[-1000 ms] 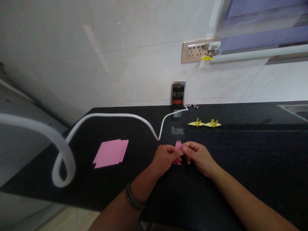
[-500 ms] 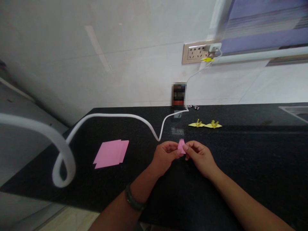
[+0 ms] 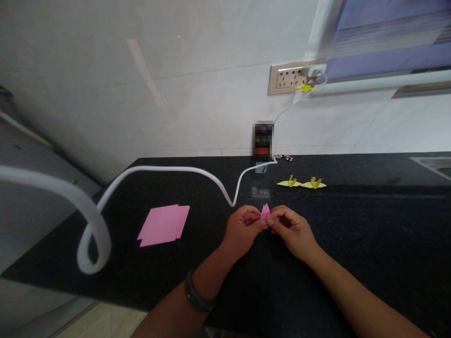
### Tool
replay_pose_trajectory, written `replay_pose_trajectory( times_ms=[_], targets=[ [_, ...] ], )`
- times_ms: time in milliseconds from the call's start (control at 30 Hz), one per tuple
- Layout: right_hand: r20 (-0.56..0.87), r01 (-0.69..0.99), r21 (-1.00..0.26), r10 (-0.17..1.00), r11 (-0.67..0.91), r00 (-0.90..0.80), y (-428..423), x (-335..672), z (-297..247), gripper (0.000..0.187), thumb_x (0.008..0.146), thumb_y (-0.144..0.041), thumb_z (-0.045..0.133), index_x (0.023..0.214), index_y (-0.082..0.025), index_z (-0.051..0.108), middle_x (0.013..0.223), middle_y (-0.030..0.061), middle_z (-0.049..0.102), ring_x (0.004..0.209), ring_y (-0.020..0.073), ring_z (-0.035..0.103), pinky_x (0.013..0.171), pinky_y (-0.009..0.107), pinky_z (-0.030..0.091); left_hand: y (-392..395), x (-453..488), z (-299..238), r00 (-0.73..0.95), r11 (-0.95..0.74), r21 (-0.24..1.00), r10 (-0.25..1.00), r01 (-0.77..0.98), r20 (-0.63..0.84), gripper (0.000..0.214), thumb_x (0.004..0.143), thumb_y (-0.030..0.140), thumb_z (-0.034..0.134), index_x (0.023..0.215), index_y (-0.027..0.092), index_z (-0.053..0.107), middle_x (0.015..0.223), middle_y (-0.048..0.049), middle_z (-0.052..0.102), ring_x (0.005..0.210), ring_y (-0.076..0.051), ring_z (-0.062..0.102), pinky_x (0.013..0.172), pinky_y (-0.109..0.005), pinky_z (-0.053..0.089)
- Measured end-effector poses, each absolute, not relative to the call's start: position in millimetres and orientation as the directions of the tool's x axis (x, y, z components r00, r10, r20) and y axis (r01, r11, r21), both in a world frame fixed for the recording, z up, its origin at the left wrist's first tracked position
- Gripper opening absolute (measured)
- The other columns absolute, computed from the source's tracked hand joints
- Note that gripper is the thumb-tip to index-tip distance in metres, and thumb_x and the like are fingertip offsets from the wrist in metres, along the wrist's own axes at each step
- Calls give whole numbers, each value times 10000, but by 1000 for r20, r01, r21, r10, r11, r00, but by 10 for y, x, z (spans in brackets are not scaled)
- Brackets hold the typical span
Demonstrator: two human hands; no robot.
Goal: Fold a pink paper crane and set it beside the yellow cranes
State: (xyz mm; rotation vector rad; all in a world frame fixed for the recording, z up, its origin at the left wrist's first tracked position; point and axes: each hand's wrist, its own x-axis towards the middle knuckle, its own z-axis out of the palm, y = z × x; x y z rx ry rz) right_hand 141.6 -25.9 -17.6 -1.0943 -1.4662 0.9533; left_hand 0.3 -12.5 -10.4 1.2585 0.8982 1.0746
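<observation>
A small pink folded paper [image 3: 265, 212] stands point-up between my two hands, just above the dark countertop. My left hand [image 3: 244, 227] pinches its left side, thumb in front and fingers behind. On the other side, my right hand [image 3: 291, 230] grips the lower right part with thumb and fingertips. The fingers cover the paper's lower edges. Beyond my right hand, two yellow paper cranes [image 3: 302, 183] sit side by side with their wings spread. To the left lies a stack of pink paper sheets [image 3: 164, 225].
A white cable [image 3: 169, 168] loops across the left side of the black countertop [image 3: 105, 295]. At the wall stands a pixelated phone-like object [image 3: 263, 141], with a patterned cord [image 3: 284, 158] beside it. A socket panel [image 3: 287, 79] with a plug is above. A sink edge [image 3: 430, 167] shows at right.
The pink paper's upper points have drawn closer together into a narrower tip. My right thumb has slid lower on it, and both hands remain in nearly the same place.
</observation>
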Motion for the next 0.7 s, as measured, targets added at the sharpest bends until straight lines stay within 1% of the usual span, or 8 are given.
replay_pose_trajectory(
  times_ms=[67,133,300,367,467,567,633,700],
  targets=[
    [248,94,-962,965,255,-86,-256,1423,-171,86,722,-265,555,747,-184,541,725,15,520,579,110,491,510,245,421,-128,-3,-77,292,32,988,956,-149,13,163,649,227,597,763,160,502,634,10,600,574,-115,587,537,-211,440],
    [243,55,-967,965,248,-97,-252,1431,-168,92,713,-266,568,741,-182,542,745,18,525,590,112,503,506,246,430,-130,-5,-60,310,57,984,951,-170,-2,169,654,231,593,788,157,521,653,5,609,575,-114,592,536,-213,446],
    [217,-38,-976,970,214,-109,-247,1452,-166,88,713,-253,574,753,-183,539,751,15,539,603,110,516,511,241,439,-136,3,-62,362,78,976,932,-205,1,235,627,219,622,845,141,582,772,-36,637,678,-127,602,646,-248,465],
    [205,-66,-978,971,198,-124,-249,1457,-163,85,712,-246,577,755,-183,539,753,15,543,609,109,518,514,237,439,-134,1,-60,366,96,974,931,-204,-16,221,615,222,632,815,132,599,750,-38,641,675,-126,601,663,-254,465],
    [179,-92,-982,970,166,-163,-254,1468,-151,85,716,-237,573,778,-187,542,754,13,549,616,110,523,513,234,438,-128,-11,-38,353,130,971,934,-200,-53,199,611,236,634,773,124,605,698,-31,639,624,-120,597,622,-250,468],
    [148,-96,-987,965,130,-215,-260,1486,-128,79,732,-218,549,805,-190,546,750,10,548,590,101,520,516,235,437,-129,-23,-6,374,133,967,926,-218,-43,186,606,215,637,764,127,596,682,-23,634,598,-113,593,585,-235,462],
    [154,-89,-987,957,136,-245,-265,1499,-109,55,734,-191,537,786,-190,555,756,6,534,570,89,510,519,233,434,-133,-30,8,392,130,965,919,-229,-30,149,600,183,636,730,125,590,652,-16,629,586,-105,587,578,-225,457],
    [190,-88,-981,945,173,-267,-269,1511,-90,56,729,-159,526,749,-191,567,772,5,518,577,87,506,519,230,431,-136,-36,9,393,132,961,919,-241,-28,104,593,148,630,681,118,585,613,-8,619,566,-95,575,577,-217,453]
  ],
)
